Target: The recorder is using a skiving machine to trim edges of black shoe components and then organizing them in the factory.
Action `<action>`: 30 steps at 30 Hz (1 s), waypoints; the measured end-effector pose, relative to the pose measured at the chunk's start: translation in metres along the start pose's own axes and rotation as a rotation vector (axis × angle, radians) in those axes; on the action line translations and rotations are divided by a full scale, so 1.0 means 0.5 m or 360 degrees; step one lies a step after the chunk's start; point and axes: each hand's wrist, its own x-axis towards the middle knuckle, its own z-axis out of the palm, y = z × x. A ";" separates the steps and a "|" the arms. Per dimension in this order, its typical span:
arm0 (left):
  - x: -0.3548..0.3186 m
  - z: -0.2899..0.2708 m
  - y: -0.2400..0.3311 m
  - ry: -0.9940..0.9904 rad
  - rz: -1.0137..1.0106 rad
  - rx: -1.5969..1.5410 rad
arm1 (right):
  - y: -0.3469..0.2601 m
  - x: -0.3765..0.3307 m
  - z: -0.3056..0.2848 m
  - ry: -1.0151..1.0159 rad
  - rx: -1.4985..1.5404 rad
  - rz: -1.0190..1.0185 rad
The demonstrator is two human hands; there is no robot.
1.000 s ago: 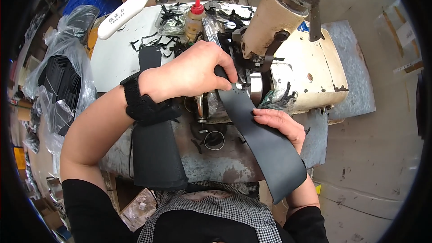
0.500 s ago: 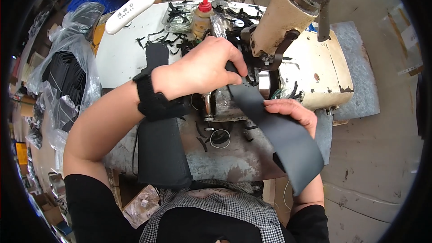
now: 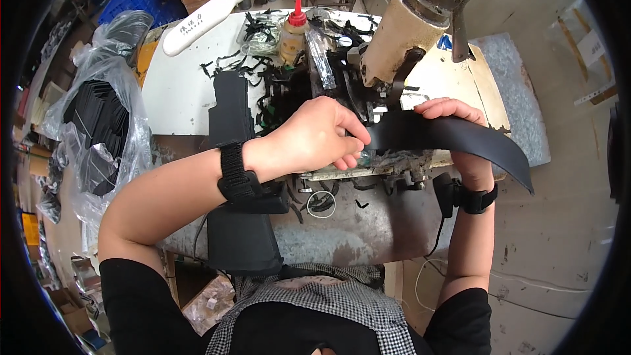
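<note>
At the far left of the frame a clear plastic bag (image 3: 98, 118) slumps beside the worktop (image 3: 177, 92), stuffed with stacked black pieces. Above it, at the upper left, a blue crate (image 3: 131, 3) sits; you cannot tell what it holds. A pile of black cut panels (image 3: 230, 112) lies on the worktop and runs down under your left forearm toward the lower edge.

Your left hand (image 3: 315, 141) sits at the centre of the frame, fingers curled down, its grip pinched on the left end of the black strip (image 3: 453, 138). The strip is a smooth, dark, slightly glossy band, wide and flat, bowing in a gentle arc from the foot of the sewing machine (image 3: 407, 33) out to the right, where its loose end droops past the worktop edge. Above your left hand a small amber oil bottle (image 3: 292, 36) with a red nozzle stands upright among black offcuts, amber liquid showing inside.

A second ago the strip hung diagonally toward the lower right, with your right hand flat on its top. Now it lies nearly level, and your right hand (image 3: 460, 118) has come up to the right of the machine, fingers draped over the upper edge of the strip, closed on it from behind.
</note>
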 end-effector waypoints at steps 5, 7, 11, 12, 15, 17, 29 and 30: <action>0.011 0.019 -0.007 0.0071 0.0021 -0.0141 | -0.063 -0.030 0.005 0.0075 -0.0356 -0.0110; 0.009 0.016 -0.001 0.0066 0.0063 -0.0200 | -0.095 -0.065 0.029 0.0218 -0.0619 -0.0147; 0.003 -0.016 -0.004 0.0071 0.0076 -0.0211 | -0.104 -0.129 0.089 0.0281 -0.0482 -0.0137; -0.004 -0.024 -0.006 0.0124 0.0051 -0.0195 | -0.098 -0.138 0.105 0.0248 -0.0474 -0.0138; -0.006 -0.032 0.002 0.0073 0.0055 -0.0129 | -0.091 -0.160 0.140 0.0267 -0.0618 -0.0111; -0.015 -0.032 0.011 0.0095 0.0063 0.0033 | -0.085 -0.160 0.155 0.0283 -0.0625 -0.0124; -0.006 -0.033 -0.002 0.0123 0.0170 0.0022 | -0.067 -0.160 0.157 0.0582 -0.0633 -0.0215; -0.009 -0.033 -0.002 0.0109 0.0172 0.0022 | -0.068 -0.165 0.157 0.0722 -0.0628 -0.0253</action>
